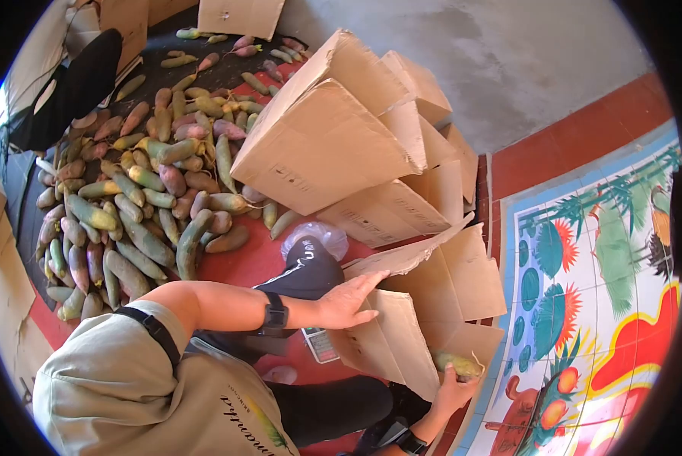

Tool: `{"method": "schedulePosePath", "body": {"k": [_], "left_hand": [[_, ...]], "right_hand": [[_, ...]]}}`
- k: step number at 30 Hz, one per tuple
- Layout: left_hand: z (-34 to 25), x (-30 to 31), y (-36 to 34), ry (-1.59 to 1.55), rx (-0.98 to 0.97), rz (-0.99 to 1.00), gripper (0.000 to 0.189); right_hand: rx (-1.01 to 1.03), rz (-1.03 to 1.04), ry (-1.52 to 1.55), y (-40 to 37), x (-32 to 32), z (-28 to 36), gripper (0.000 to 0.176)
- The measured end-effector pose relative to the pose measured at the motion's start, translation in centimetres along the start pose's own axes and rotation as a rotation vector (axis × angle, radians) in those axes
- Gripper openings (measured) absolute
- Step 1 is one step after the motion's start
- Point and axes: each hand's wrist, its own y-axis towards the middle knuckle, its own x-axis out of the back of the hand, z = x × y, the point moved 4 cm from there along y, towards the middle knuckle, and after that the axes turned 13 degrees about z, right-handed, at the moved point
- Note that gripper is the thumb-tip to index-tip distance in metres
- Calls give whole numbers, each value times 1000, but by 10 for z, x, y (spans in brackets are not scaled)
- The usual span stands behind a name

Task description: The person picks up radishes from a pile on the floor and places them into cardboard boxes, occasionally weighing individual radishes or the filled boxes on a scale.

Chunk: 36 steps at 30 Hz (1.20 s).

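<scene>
An open cardboard box (379,334) stands in front of my knees with its flaps spread. My left hand (348,300) rests with its fingers stretched out against the near upper flap, and a dark watch is on that wrist. Inside the box's lower end, my right hand (453,389) has its thumb and fingers around a pale green radish (463,365). Part of that radish and some of the fingers are hidden by the hand and the box wall. Beside the box, a scale with a keypad (322,346) shows partly below my left forearm.
A big heap of green and reddish radishes (143,228) lies on the floor at left. Several cardboard boxes (333,137) are stacked beyond the box in front of me. A painted tile wall (561,273) runs along the right, and a plastic-covered foot (314,239) is near the heap.
</scene>
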Motion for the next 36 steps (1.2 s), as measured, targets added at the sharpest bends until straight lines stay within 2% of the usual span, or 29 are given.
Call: {"method": "schedulePosePath", "body": {"k": [3,7,9,10,11,12,13,14,15,17,19,21,22,23,25,28,31,33,36], "left_hand": [[0,3,8,2,1,-67,73],[1,0,14,31,-20,-86,71],[1,-1,14,40,-19,-123,65],[-1,-2,14,84,-48,-95,59],[-2,-3,15,128,-78,-66,53],[0,-6,15,99,-40,-74,39],[3,-8,16,99,-24,-75,39],[5,-9,16,79,-26,-84,36],[6,-8,17,60,-31,-95,34],[6,-8,16,68,-23,-100,32],[7,-8,15,57,-24,-87,32],[6,-5,14,66,-11,-116,30],[5,-5,13,37,-10,-97,29],[5,-5,13,6,-11,-77,28],[9,-7,12,-22,-10,-33,27],[4,1,7,-58,-68,-135,34],[-10,43,-11,3,-109,-249,39],[-7,77,-29,84,-61,-291,40],[25,128,-78,230,169,-343,36]], "right_hand": [[39,90,-178,9,-5,1,35],[-47,286,-98,22,-5,-12,33],[-222,438,-113,23,-12,-10,26],[-127,438,-184,24,-10,-22,19],[-130,453,-179,26,-8,-25,19],[-162,489,-211,27,-6,-28,16],[-193,525,-243,26,-3,-31,14],[-275,416,-55,26,-4,-21,15],[-276,426,-51,26,-4,-28,15],[-70,373,-265,29,-1,-30,18],[-26,346,-308,25,-4,-21,18],[154,170,-314,18,-4,-8,19],[75,186,-381,15,-3,-5,18],[80,190,-374,10,-6,5,18],[180,-4,-721,-1,-10,32,23],[273,-83,-731,-8,-12,42,28],[303,-118,-728,-14,-16,47,28],[322,-134,-747,-17,-17,51,28],[348,-170,-755,-20,-20,52,29]]}}
